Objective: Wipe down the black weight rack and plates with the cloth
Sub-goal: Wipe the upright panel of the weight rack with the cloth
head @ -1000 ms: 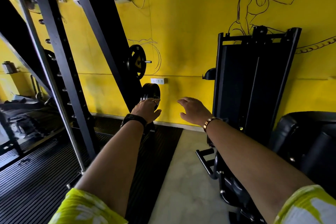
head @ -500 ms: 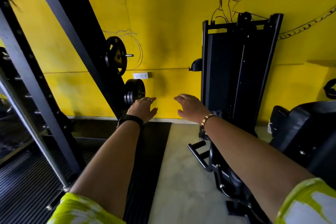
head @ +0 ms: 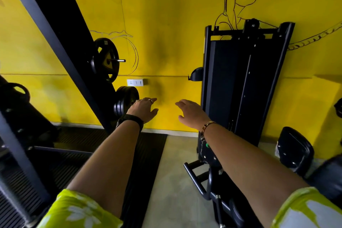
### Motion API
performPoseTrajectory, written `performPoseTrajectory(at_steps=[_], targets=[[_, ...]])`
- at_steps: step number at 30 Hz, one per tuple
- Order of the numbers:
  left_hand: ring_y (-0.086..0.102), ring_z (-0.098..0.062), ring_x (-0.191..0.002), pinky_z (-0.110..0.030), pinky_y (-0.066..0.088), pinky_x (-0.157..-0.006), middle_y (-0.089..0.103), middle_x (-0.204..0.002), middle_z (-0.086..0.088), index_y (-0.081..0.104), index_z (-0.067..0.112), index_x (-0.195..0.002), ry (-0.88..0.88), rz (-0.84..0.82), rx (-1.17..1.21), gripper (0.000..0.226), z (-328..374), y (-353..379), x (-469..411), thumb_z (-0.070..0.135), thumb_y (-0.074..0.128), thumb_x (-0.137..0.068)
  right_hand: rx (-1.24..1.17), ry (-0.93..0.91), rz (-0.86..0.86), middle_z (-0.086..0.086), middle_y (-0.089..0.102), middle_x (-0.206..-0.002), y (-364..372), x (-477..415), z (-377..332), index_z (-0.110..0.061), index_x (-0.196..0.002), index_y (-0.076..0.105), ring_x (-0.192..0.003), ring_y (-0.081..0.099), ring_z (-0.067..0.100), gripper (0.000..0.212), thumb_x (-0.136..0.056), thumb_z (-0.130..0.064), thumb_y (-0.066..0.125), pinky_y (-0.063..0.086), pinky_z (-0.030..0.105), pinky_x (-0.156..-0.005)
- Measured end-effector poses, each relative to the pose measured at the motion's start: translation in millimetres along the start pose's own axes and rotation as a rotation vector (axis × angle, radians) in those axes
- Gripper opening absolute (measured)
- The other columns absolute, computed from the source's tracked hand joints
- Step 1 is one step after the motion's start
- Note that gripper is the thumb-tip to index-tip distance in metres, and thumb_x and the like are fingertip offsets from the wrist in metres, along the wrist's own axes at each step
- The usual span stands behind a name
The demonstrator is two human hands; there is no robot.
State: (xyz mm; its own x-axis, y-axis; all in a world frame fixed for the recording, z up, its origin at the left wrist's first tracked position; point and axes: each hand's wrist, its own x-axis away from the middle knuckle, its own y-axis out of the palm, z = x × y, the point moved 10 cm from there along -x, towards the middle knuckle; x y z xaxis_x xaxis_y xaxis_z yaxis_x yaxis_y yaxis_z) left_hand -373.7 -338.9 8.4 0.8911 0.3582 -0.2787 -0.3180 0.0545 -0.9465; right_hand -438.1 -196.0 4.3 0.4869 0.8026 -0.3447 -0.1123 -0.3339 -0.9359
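Note:
The black weight rack (head: pixel 61 29) slants across the left of the head view, in front of a yellow wall. One black plate (head: pixel 105 59) hangs on an upper peg. A stack of black plates (head: pixel 125 99) sits on a lower peg. My left hand (head: pixel 144 107) reaches forward with loose fingers just right of the lower plates and holds nothing. My right hand (head: pixel 190 113) is stretched out beside it, fingers relaxed, also holding nothing. No cloth shows in the frame.
A black weight-stack machine (head: pixel 240 83) stands against the wall at right, with padded parts (head: pixel 294 148) and a foot bar (head: pixel 194 176) low down. Black ribbed matting (head: pixel 144 153) covers the floor at left; bare grey floor (head: pixel 172 181) runs between my arms.
The view has swung to the right and closer to the wall. The rack has slid left in the frame. Both hands stay stretched forward and hold nothing.

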Motion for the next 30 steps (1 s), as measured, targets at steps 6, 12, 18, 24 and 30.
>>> performPoseTrajectory(at_steps=[6, 12, 18, 24, 30], targets=[[0.043, -0.031, -0.133, -0.048, 0.037, -0.109, 0.044, -0.149, -0.005, 0.037, 0.023, -0.149, -0.013, 0.017, 0.013, 0.054, 6.7, 22.7, -58.0, 0.036, 0.051, -0.099, -0.006, 0.005, 0.025, 0.007, 0.041, -0.146, 15.0, -48.6, 47.6, -0.011, -0.147, 0.035, -0.133, 0.039, 0.023, 0.053, -0.096, -0.019, 0.050, 0.030, 0.032, -0.106], [0.038, -0.031, -0.138, -0.044, 0.024, -0.116, 0.039, -0.152, -0.004, 0.034, 0.023, -0.150, -0.011, -0.046, -0.027, 0.053, 1.8, 58.5, -98.0, 0.036, 0.047, -0.101, -0.028, 0.026, 0.016, 0.007, 0.041, -0.146, 47.2, -84.3, 73.0, -0.011, -0.147, 0.035, -0.133, 0.039, 0.023, 0.054, -0.096, -0.019, 0.050, 0.030, 0.030, -0.106], [0.036, -0.032, -0.138, -0.043, 0.024, -0.115, 0.037, -0.154, -0.004, 0.032, 0.023, -0.151, 0.043, -0.062, -0.036, 0.053, -14.5, 74.4, -158.3, 0.036, 0.046, -0.101, -0.026, 0.101, 0.020, 0.007, 0.038, -0.149, 71.0, -131.5, 101.3, -0.012, -0.149, 0.033, -0.136, 0.035, 0.023, 0.056, -0.097, -0.020, 0.050, 0.028, 0.031, -0.109], [0.035, -0.028, -0.140, -0.044, 0.021, -0.118, 0.038, -0.153, -0.006, 0.033, 0.021, -0.150, 0.153, -0.091, 0.002, 0.052, -31.3, 99.9, -237.7, 0.034, 0.047, -0.101, 0.008, 0.223, 0.020, 0.007, 0.041, -0.146, 86.7, -179.1, 133.5, -0.011, -0.148, 0.034, -0.133, 0.039, 0.023, 0.056, -0.096, -0.020, 0.051, 0.030, 0.032, -0.107], [0.036, -0.025, -0.140, -0.045, 0.020, -0.118, 0.040, -0.152, -0.006, 0.034, 0.021, -0.150, 0.311, -0.137, 0.039, 0.052, -10.6, 132.0, -300.3, 0.034, 0.047, -0.101, 0.024, 0.374, 0.056, 0.006, 0.043, -0.143, 96.7, -198.2, 168.7, -0.011, -0.146, 0.036, -0.131, 0.041, 0.023, 0.056, -0.094, -0.020, 0.054, 0.030, 0.036, -0.110]])
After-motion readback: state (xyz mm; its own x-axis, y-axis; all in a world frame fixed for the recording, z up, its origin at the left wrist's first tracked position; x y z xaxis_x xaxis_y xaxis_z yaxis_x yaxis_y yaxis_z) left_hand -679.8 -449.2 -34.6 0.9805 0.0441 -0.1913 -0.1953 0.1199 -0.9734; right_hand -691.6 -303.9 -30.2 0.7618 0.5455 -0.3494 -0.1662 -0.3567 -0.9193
